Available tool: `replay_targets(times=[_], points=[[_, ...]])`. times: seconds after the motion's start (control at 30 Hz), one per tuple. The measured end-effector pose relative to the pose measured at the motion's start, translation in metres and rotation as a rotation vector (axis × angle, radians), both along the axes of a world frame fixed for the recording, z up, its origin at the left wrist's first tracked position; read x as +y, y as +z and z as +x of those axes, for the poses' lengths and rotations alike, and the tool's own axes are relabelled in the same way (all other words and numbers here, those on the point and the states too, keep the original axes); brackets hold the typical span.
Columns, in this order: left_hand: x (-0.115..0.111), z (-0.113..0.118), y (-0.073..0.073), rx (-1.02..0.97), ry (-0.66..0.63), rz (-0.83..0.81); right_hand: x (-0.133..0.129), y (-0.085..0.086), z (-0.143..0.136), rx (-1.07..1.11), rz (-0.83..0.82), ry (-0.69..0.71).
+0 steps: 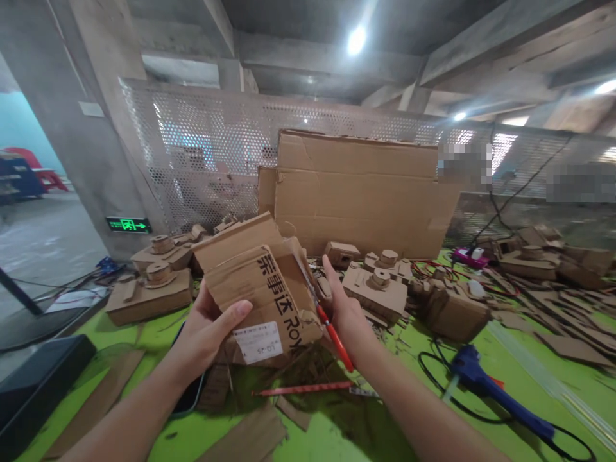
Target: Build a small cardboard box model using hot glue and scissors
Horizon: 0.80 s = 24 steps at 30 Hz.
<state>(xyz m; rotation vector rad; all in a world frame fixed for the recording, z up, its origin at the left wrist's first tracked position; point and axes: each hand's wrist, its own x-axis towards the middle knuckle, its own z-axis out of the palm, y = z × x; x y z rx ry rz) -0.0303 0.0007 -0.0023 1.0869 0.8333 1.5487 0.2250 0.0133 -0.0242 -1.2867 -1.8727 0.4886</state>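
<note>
My left hand (212, 330) grips a torn piece of cardboard (250, 276) by its left edge, thumb on top. Black printed characters and a white label (258, 342) show on its face. In my right hand (344, 308) is a pair of scissors (337, 340) with red-orange handles, its fingers closed round them and partly hidden. The blades lie along the cardboard's right edge, beside a folded flap. Below the cardboard, a red-pink pencil (305, 389) lies on the green table (337, 436) among scraps.
A blue glue gun (495, 391) with a black cord lies at right. Cardboard models (375, 292) stand on both sides. A large cardboard sheet (360, 192) leans against the perforated metal screen (216, 141). Cardboard scraps (539, 308) pile up far right; a black box (43, 391) sits left.
</note>
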Motion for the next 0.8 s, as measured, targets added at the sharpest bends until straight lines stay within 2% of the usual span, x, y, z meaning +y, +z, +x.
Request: replay_targets(times=[0.23, 0.37, 0.67, 0.8], points=[[0.002, -0.001, 0.001, -0.040, -0.011, -0.018, 0.005, -0.007, -0.011, 0.095, 0.058, 0.051], [0.003, -0.002, 0.005, -0.066, -0.038, -0.050, 0.006, -0.011, -0.013, 0.076, 0.050, 0.050], [0.005, -0.007, -0.002, 0.005, -0.059, -0.016, 0.002, -0.007, -0.008, 0.045, -0.031, 0.072], [0.006, -0.009, 0.000, 0.007, -0.065, -0.019, 0.001, -0.007, -0.011, 0.082, -0.036, 0.076]])
